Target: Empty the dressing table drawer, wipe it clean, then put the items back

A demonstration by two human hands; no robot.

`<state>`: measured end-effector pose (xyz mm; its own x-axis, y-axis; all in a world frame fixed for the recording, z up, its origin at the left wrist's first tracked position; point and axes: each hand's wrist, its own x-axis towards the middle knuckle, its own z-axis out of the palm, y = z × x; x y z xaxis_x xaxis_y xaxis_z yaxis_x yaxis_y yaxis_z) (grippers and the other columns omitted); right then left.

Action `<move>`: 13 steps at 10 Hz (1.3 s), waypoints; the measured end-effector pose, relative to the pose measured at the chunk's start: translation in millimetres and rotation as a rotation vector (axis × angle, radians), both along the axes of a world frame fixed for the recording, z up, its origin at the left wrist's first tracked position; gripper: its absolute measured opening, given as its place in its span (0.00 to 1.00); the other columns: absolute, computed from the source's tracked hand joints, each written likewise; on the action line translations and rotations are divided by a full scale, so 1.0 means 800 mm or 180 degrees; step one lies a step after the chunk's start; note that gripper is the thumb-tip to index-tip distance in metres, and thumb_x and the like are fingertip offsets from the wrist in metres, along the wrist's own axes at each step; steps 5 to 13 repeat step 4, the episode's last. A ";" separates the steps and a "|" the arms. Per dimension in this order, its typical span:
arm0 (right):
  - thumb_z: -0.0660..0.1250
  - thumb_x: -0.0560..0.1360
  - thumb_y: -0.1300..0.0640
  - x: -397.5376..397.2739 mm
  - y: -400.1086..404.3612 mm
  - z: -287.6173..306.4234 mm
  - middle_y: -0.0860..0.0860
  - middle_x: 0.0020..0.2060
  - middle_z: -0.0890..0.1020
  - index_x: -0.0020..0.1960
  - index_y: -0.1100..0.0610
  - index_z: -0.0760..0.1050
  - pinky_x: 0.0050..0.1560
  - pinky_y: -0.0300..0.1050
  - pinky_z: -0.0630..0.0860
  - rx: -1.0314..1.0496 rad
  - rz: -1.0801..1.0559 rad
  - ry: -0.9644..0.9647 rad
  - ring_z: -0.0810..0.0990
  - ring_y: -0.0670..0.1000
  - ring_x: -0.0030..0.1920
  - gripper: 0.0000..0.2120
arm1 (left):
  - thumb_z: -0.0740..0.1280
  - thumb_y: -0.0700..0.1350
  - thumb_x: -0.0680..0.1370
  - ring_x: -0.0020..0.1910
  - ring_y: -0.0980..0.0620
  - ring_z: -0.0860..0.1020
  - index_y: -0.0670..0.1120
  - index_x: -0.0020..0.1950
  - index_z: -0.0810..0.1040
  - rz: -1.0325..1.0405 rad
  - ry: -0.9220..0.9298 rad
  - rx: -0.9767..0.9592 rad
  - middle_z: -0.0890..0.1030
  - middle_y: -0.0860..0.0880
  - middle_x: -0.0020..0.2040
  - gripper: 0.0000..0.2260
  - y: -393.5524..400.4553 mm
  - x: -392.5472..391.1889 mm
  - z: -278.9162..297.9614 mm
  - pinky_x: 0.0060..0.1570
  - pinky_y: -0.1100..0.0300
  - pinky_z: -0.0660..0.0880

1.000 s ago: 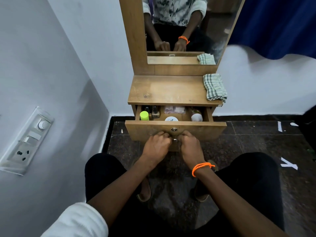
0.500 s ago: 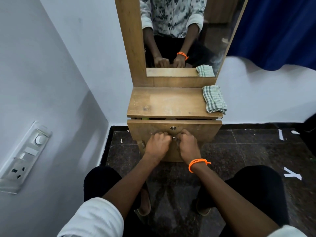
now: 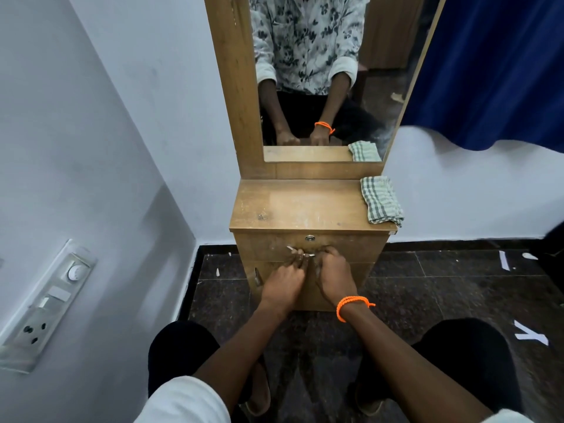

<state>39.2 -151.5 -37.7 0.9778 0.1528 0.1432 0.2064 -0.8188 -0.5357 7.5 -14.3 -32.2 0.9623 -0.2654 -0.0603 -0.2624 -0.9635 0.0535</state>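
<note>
Now closed flush in the dressing table (image 3: 299,206): one drawer (image 3: 357,247), directly ahead of both hands, with the long axis lying left to right and the sliding direction straight toward the body. At the middle of the drawer front, one metal handle (image 3: 300,254), mostly covered. Left hand (image 3: 285,280) curled round the handle, right hand (image 3: 332,276) curled close beside it at the right end; knuckles almost touching, both equally near, neither with any other thing inside. Probably a straight, even pull toward the knees as the coming move, no twist. Just above the handle, one round keyhole (image 3: 310,238). Contents of the drawer hidden, so not possible to count.

Above the drawer, on the right back corner of the table top, one folded checked cloth (image 3: 381,199), untouched, hanging a little over the edge. Behind the top, one tall mirror (image 3: 320,71). On the right wrist, one orange bracelet (image 3: 351,303). Far left of the drawer, on the wall, one switchboard (image 3: 45,300). Up right of the mirror, one blue curtain (image 3: 488,71).
</note>
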 end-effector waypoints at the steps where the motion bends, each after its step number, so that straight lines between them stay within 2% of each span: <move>1: 0.63 0.72 0.68 0.000 -0.002 0.005 0.58 0.54 0.81 0.44 0.60 0.79 0.49 0.52 0.78 -0.0018 0.0072 0.0080 0.81 0.63 0.50 0.07 | 0.56 0.31 0.83 0.79 0.43 0.66 0.43 0.85 0.53 0.0009 0.0090 -0.0103 0.51 0.44 0.85 0.30 -0.001 -0.003 0.006 0.72 0.49 0.70; 2: 0.65 0.74 0.64 0.001 -0.003 0.007 0.57 0.54 0.80 0.46 0.60 0.78 0.50 0.52 0.78 -0.0093 0.0102 0.0089 0.81 0.63 0.52 0.04 | 0.58 0.32 0.83 0.75 0.43 0.71 0.44 0.84 0.57 0.0053 -0.0010 -0.0139 0.58 0.46 0.84 0.29 0.001 -0.002 0.010 0.67 0.48 0.73; 3: 0.65 0.76 0.59 -0.004 -0.006 0.013 0.54 0.54 0.79 0.50 0.58 0.78 0.48 0.51 0.77 -0.0202 0.0092 -0.0126 0.80 0.59 0.53 0.05 | 0.59 0.36 0.83 0.79 0.46 0.67 0.45 0.83 0.60 0.0028 -0.0151 -0.0189 0.63 0.46 0.82 0.27 0.005 0.001 0.013 0.69 0.49 0.72; 4: 0.65 0.77 0.58 0.000 -0.009 0.019 0.52 0.55 0.79 0.59 0.55 0.79 0.51 0.48 0.77 -0.0158 0.0116 -0.0490 0.78 0.55 0.56 0.12 | 0.61 0.40 0.84 0.80 0.47 0.63 0.46 0.82 0.62 -0.0042 -0.0317 -0.0263 0.66 0.47 0.81 0.25 0.010 0.004 0.022 0.68 0.49 0.74; 13: 0.65 0.77 0.58 0.000 -0.009 0.019 0.52 0.55 0.79 0.59 0.55 0.79 0.51 0.48 0.77 -0.0158 0.0116 -0.0490 0.78 0.55 0.56 0.12 | 0.61 0.40 0.84 0.80 0.47 0.63 0.46 0.82 0.62 -0.0042 -0.0317 -0.0263 0.66 0.47 0.81 0.25 0.010 0.004 0.022 0.68 0.49 0.74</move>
